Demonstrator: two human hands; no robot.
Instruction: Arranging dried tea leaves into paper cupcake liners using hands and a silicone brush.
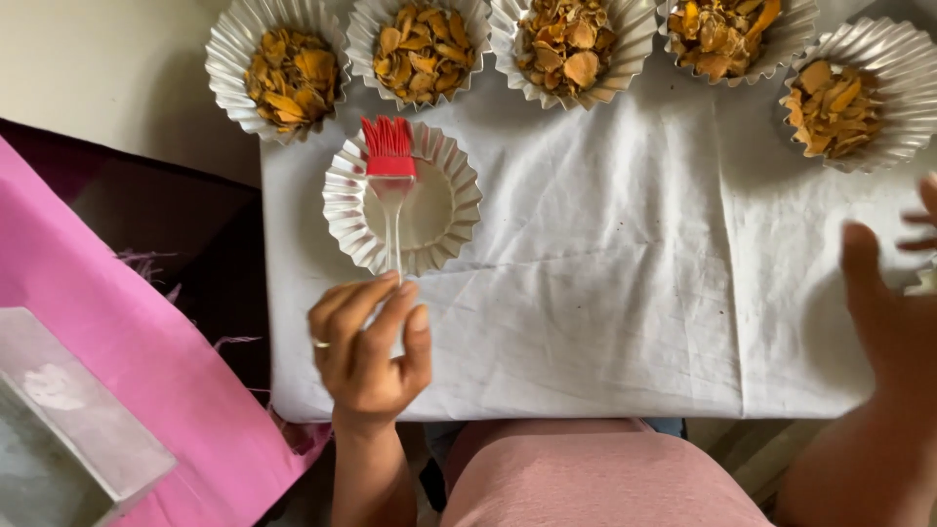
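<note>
Left hand (369,353), lower centre-left, pinches the clear handle of a red-bristled brush (389,176); bristles rest on the far rim of an empty fluted foil cup (344,210) on the white-clothed tabletop (625,293). Right hand (893,312), right edge, blurred, fingers spread, holds nothing. Five filled cups (423,49) line the top.

Your left hand (371,346) is reaching up from the bottom edge, forearm running straight up, back of the hand facing the camera. Its fingers (386,312) are curling together, thumb and fingertips pinching tight near the top, with a ring showing on one finger. Your right hand (893,312) is coming in from the lower right corner, blurred, palm open, the thumb sticking up and the fingers spreading toward the right edge, gripping nothing
</note>
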